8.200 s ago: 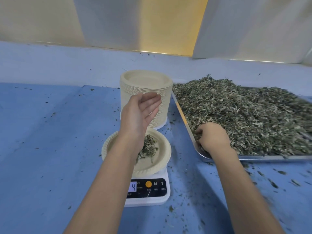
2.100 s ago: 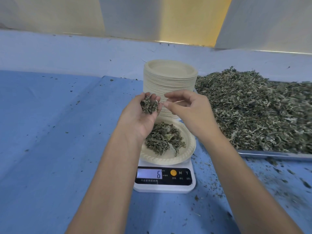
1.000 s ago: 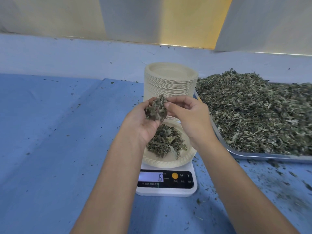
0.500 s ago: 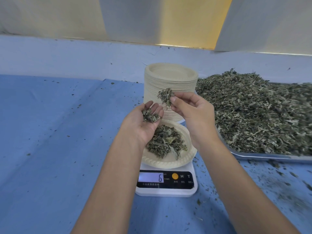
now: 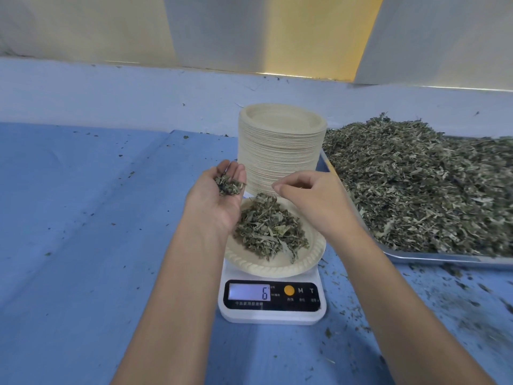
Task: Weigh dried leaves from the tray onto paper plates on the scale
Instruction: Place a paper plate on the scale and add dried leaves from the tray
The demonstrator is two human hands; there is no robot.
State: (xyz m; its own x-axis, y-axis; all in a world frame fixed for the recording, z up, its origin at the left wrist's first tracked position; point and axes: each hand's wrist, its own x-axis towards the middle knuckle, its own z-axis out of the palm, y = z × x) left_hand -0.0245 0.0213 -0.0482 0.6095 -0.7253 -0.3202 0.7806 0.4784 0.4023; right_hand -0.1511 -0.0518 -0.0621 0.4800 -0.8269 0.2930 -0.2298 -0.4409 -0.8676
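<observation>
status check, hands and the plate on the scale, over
Left hand palm up, cupping small clump of dried green leaves. Right hand curled above round beige paper plate of leaves on white digital scale, display 6. Path clear.

Near me, the plate (image 5: pixel 277 269) of leaves (image 5: pixel 266 226) sits on the scale (image 5: pixel 272 315); the plate stack (image 5: pixel 280 154) stands behind it, the tray (image 5: pixel 444 258) to the right.

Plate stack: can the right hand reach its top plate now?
Probably yes. The right hand hovers in front of the plate stack, whose top is bare; the left hand, cupping leaves, sits off to one side.
</observation>
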